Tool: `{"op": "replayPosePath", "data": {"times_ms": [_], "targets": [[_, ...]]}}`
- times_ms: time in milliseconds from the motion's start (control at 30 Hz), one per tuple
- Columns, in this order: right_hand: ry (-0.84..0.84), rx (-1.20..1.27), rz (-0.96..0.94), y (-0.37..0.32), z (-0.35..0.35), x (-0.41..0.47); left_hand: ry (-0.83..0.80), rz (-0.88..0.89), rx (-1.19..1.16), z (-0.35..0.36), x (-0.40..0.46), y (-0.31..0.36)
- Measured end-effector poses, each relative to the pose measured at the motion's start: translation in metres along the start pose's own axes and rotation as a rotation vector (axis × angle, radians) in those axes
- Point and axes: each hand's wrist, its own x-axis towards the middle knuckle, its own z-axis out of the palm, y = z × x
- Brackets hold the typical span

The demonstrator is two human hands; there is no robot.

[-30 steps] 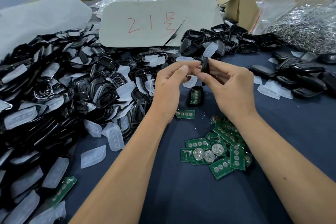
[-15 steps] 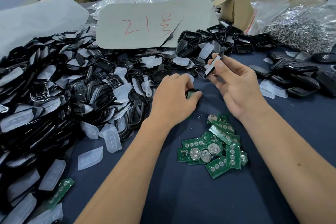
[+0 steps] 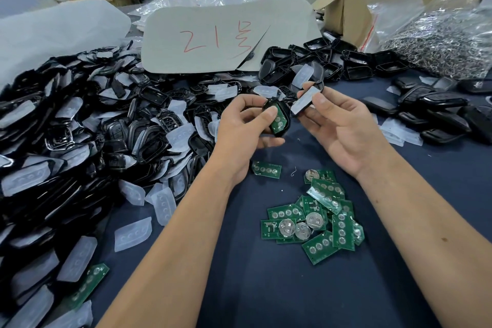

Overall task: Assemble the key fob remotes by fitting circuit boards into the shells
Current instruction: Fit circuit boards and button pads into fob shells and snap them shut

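My left hand (image 3: 243, 125) grips a black shell half (image 3: 277, 121) with a green circuit board seated in it, held above the table. Just to its right, my right hand (image 3: 338, 122) pinches a second black shell piece (image 3: 306, 100) with a whitish pad on its face, tilted toward the first. The two parts almost touch. Below my hands a heap of green circuit boards (image 3: 316, 217) with coin-cell holders lies on the dark blue cloth. A single board (image 3: 266, 170) rests by my left wrist.
A big heap of black shells and translucent rubber pads (image 3: 87, 138) fills the left side. More black shells (image 3: 431, 112) lie at the right. Behind are a cardboard sheet with red writing (image 3: 226, 37), an open carton (image 3: 346, 13) and a bag of metal rings (image 3: 439, 45).
My left hand went down to the table, took up the shell holding a board and raised it. My right hand kept its shell piece and now holds it beside the left one.
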Motion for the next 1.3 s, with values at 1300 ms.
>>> {"op": "replayPosePath", "data": {"times_ms": [1300], "targets": [[0.032,-0.481,-0.14,0.0086,0.0013,-0.0029,0.005,0.229,0.303,0.0006,-0.003,-0.0065]]}}
